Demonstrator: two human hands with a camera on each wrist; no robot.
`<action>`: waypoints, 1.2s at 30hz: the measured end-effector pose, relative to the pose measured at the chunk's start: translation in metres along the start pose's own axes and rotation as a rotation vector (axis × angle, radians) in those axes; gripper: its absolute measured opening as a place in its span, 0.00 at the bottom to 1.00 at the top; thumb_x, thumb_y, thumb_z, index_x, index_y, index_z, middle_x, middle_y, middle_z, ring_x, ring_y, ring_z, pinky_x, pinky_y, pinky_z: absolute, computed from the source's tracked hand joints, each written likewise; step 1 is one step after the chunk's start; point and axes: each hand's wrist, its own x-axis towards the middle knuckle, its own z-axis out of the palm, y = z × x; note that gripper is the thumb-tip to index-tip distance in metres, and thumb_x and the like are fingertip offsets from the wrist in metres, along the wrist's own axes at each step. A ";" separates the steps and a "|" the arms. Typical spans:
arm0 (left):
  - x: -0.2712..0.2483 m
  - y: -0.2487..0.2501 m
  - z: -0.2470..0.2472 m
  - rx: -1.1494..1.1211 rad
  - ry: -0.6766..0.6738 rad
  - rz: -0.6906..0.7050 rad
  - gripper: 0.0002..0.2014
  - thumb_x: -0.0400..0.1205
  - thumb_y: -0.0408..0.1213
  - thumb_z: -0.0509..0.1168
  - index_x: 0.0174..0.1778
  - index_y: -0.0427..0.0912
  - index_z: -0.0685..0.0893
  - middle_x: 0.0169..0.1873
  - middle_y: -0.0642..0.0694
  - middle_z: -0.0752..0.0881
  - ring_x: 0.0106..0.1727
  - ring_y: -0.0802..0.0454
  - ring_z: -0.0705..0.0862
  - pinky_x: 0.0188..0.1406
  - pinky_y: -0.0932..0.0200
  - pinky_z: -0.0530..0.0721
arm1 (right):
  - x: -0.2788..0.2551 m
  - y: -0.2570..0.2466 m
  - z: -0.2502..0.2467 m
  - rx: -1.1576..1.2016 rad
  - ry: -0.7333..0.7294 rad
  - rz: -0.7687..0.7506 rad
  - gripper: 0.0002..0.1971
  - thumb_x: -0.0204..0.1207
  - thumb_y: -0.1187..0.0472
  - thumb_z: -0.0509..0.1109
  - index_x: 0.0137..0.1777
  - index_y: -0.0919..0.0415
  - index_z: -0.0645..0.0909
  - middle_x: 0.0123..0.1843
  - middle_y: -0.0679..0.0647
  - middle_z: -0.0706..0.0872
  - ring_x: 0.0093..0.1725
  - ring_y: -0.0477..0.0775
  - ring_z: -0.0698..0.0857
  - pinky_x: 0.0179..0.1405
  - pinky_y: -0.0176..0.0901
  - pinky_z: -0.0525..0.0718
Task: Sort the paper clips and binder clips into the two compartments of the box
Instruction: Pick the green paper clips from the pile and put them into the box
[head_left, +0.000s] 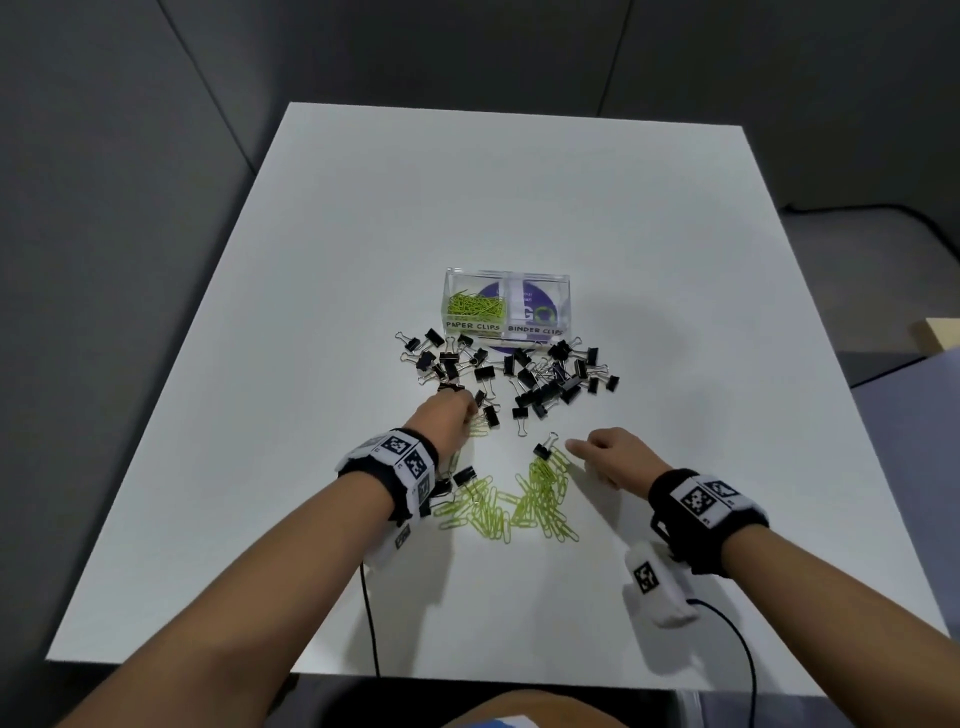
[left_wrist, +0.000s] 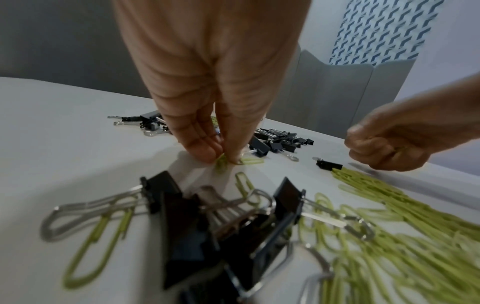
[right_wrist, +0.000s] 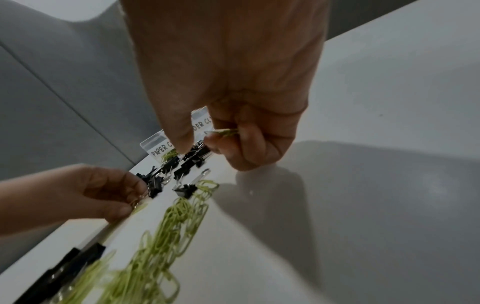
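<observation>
A clear two-compartment box (head_left: 563, 299) stands mid-table; its left half, labelled PAPER CLIPS, holds green paper clips (head_left: 475, 305), and its BINDER CLIPS half looks empty. Black binder clips (head_left: 540, 371) lie scattered in front of the box. A heap of green paper clips (head_left: 519, 501) lies nearer me. My left hand (head_left: 449, 418) pinches green paper clips (left_wrist: 222, 164) against the table beside the binder clips. My right hand (head_left: 610, 457) hovers right of the heap, its curled fingers holding green paper clips (right_wrist: 224, 131). One binder clip (head_left: 544, 448) rests at the heap's far end.
The white table (head_left: 519, 182) has bare surface all round the clips. Two binder clips (head_left: 457, 480) lie under my left wrist. Black cables (head_left: 371, 623) run off the near table edge. Grey partitions stand behind and to the left.
</observation>
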 end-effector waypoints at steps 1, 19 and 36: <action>0.001 0.000 0.000 -0.015 -0.010 -0.004 0.15 0.81 0.26 0.59 0.63 0.36 0.78 0.60 0.38 0.80 0.59 0.43 0.81 0.54 0.59 0.77 | 0.000 0.001 0.001 -0.069 0.000 -0.001 0.21 0.80 0.52 0.64 0.28 0.58 0.65 0.27 0.51 0.72 0.26 0.50 0.70 0.28 0.40 0.67; -0.019 -0.005 -0.002 0.061 -0.099 -0.047 0.30 0.72 0.52 0.72 0.65 0.40 0.73 0.63 0.41 0.72 0.62 0.44 0.75 0.61 0.52 0.80 | -0.014 -0.003 0.049 -0.433 0.084 -0.142 0.45 0.63 0.34 0.72 0.73 0.59 0.61 0.68 0.56 0.74 0.64 0.56 0.76 0.62 0.49 0.80; -0.010 0.019 0.004 0.054 -0.211 0.101 0.14 0.82 0.27 0.56 0.62 0.36 0.79 0.62 0.38 0.80 0.61 0.43 0.80 0.56 0.59 0.76 | -0.006 -0.018 0.036 -0.474 0.004 -0.075 0.10 0.86 0.57 0.52 0.55 0.64 0.68 0.53 0.62 0.79 0.44 0.54 0.73 0.43 0.44 0.70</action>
